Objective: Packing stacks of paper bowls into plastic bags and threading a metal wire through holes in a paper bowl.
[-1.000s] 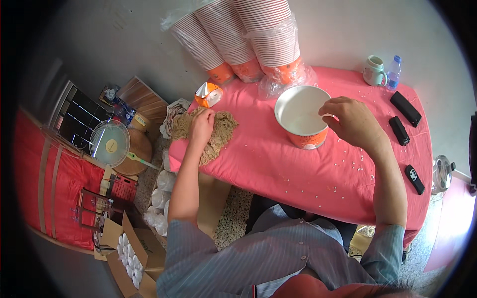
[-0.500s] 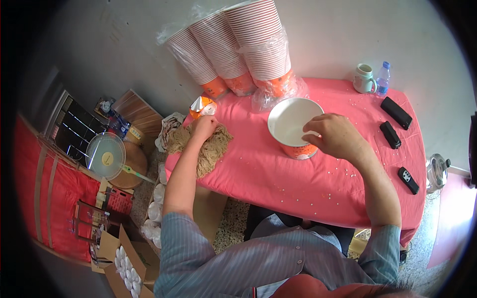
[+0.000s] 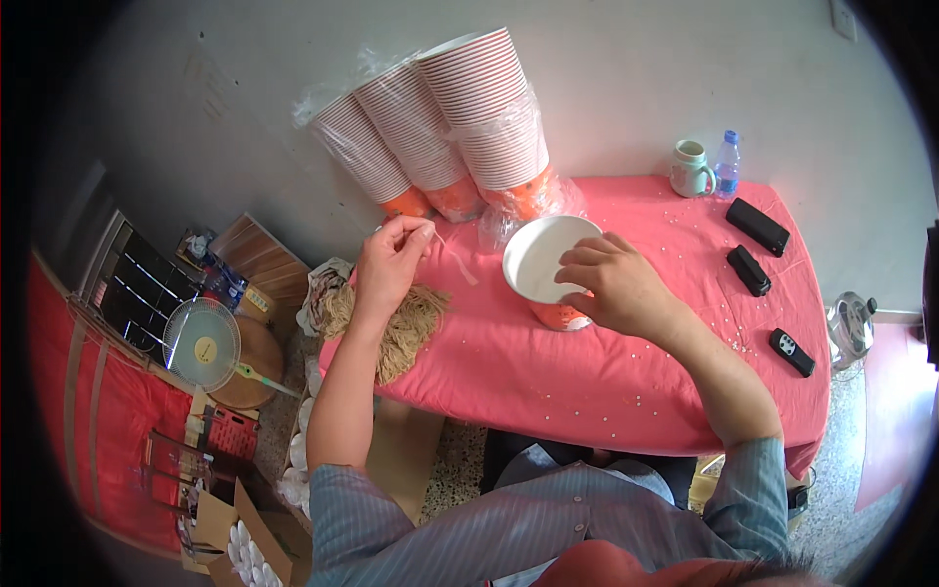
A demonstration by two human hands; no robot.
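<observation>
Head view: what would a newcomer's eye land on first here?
The tall stacks of paper cups in plastic wrap lean against the wall at the back of the pink table. In front, the right hand grips a white paper bowl, while the left hand lifts a strand above a bundle of tan string.

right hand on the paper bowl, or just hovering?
Touching. The head view shows the right hand with fingers curled over the rim of the white paper bowl, gripping its near side.

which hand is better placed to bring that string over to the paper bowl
Left, most likely. The left hand already pinches the pale string above the bundle of strings, beside the bowl. The right hand grips the paper bowl at its rim, steadying it.
</observation>
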